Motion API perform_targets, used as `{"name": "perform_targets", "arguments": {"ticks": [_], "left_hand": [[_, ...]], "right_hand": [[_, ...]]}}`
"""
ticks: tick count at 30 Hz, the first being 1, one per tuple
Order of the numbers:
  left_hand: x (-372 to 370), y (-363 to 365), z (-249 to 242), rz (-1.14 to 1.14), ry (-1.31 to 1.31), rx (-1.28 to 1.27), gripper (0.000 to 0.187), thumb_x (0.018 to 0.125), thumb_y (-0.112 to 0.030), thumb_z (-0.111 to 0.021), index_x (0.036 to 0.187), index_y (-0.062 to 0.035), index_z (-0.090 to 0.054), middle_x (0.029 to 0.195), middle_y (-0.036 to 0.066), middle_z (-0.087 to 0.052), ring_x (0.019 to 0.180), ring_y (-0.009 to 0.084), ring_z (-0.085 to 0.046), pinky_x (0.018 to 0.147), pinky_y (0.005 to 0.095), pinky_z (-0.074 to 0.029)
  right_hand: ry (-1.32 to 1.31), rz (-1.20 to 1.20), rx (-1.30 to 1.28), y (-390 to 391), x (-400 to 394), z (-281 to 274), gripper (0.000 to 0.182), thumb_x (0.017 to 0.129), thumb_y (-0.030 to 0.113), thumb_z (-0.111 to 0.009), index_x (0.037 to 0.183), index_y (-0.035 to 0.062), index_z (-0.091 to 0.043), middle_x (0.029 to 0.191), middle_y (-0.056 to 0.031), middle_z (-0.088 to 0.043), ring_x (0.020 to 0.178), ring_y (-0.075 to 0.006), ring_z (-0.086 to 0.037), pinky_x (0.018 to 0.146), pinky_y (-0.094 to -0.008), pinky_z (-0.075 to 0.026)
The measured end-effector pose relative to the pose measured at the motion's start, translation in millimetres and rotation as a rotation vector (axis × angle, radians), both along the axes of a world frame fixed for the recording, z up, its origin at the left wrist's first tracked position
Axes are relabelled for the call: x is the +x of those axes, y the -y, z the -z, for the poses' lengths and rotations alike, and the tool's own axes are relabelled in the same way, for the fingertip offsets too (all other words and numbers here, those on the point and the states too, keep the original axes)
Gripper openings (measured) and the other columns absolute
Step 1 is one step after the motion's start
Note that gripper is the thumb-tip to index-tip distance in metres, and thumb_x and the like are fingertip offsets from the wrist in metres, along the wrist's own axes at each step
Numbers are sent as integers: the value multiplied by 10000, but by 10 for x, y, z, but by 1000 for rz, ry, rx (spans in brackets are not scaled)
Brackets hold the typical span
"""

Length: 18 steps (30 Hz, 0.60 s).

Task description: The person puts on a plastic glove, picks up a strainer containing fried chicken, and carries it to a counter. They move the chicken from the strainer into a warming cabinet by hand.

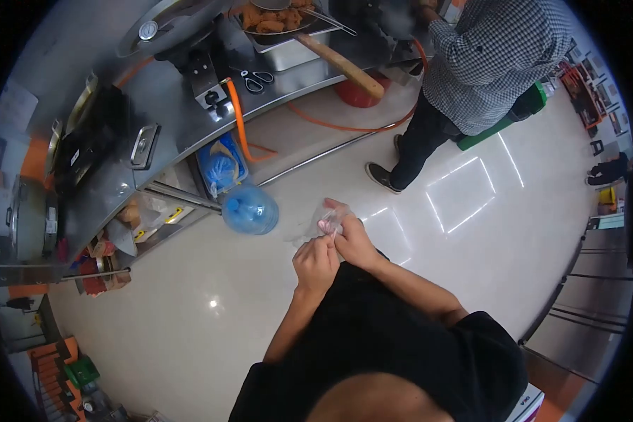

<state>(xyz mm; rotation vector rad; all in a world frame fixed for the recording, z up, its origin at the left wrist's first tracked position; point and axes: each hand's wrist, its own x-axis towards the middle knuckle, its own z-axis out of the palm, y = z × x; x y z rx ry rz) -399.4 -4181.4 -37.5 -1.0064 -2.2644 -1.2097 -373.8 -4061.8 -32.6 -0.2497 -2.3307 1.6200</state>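
Both hands meet over the pale glossy floor (pixel 211 330): left hand (pixel 315 264) and right hand (pixel 352 239) pinch a thin clear plastic bag (pixel 321 219), near a blue water jug (pixel 250 209).

place: commercial food kitchen | evidence: stainless steel counter (pixel 183 119), tray of fried food (pixel 278 21), scissors (pixel 257 79), tiled floor (pixel 190 302)
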Motion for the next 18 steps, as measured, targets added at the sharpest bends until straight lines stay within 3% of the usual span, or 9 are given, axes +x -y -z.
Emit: {"name": "perform_targets", "arguments": {"ticks": [3, 5, 6, 8, 9, 11, 12, 14, 18], "left_hand": [[-10, -8, -108, 18, -38, -37, 90, 807, -15, -617, 788, -35, -532, 620, 111, -573, 532, 300, -565, 494, 382, -428], [-3, 11, -166, 114, -37, -133, 88, 789, -11, -613, 783, -38, -529, 618, 106, -570, 529, 287, -564, 495, 374, -427], [8, 20, -159, 121, -42, -132, 88, 789, -11, -613, 783, -38, -529, 618, 106, -570, 529, 287, -564, 495, 374, -427], [27, 12, -152, 178, -34, -210, 94, 776, -10, -611, 774, -41, -522, 599, 99, -557, 517, 270, -558, 492, 361, -421], [60, -19, -127, 203, -34, -219, 87, 783, -16, -601, 771, -45, -519, 587, 91, -556, 509, 264, -559, 497, 358, -423], [97, -58, -112, 263, -17, -231, 80, 791, -24, -595, 774, -48, -520, 585, 90, -558, 508, 261, -562, 495, 354, -423], [124, -77, -106, 303, 9, -245, 74, 799, -32, -588, 776, -51, -521, 583, 89, -559, 507, 258, -566, 494, 351, -422], [130, -102, -75, 320, 28, -241, 44, 825, -50, -577, 815, -50, -534, 593, 93, -575, 494, 265, -567, 487, 359, -432], [145, -138, -130, 191, 138, -266, 67, 841, -55, -573, 900, -31, -552, 601, 101, -595, 486, 283, -579, 487, 373, -454]], "right_hand": [[161, 68, -129, -24, -27, -95, 402, 906, 233, -572, 1158, -72, -503, 1153, -248, -548, 1112, -372, -535, 941, -344, -417], [369, -239, -169, -171, -121, -263, 358, 903, 273, -565, 1101, -23, -531, 1119, -194, -558, 1123, -344, -516, 965, -386, -395], [364, -232, -169, -239, -138, -120, 358, 903, 273, -565, 1101, -23, -531, 1119, -194, -558, 1123, -344, -516, 965, -386, -395], [-147, -438, 695, -370, -199, 183, 362, 868, 303, -611, 1112, 40, -565, 1101, -141, -596, 1206, -299, -433, 952, -402, -402], [-148, -421, 698, -390, -161, 248, 362, 868, 303, -611, 1112, 40, -565, 1101, -141, -596, 1206, -299, -433, 952, -402, -402], [-22, -36, 915, -335, -85, 242, 324, 861, 319, -598, 1037, 47, -594, 1112, -129, -589, 1257, -336, -358, 968, -454, -386], [-18, -28, 914, -352, -70, 173, 324, 861, 319, -598, 1037, 47, -594, 1112, -129, -589, 1257, -336, -358, 968, -454, -386], [311, -201, 1035, -403, -66, 43, 334, 816, 328, -612, 1025, 67, -611, 1174, -126, -576, 1247, -359, -388, 976, -435, -394], [101, -501, 1060, -572, 102, 97, 277, 797, 294, -567, 988, 106, -638, 1086, -101, -587, 1099, -339, -497, 962, -423, -394]]}}
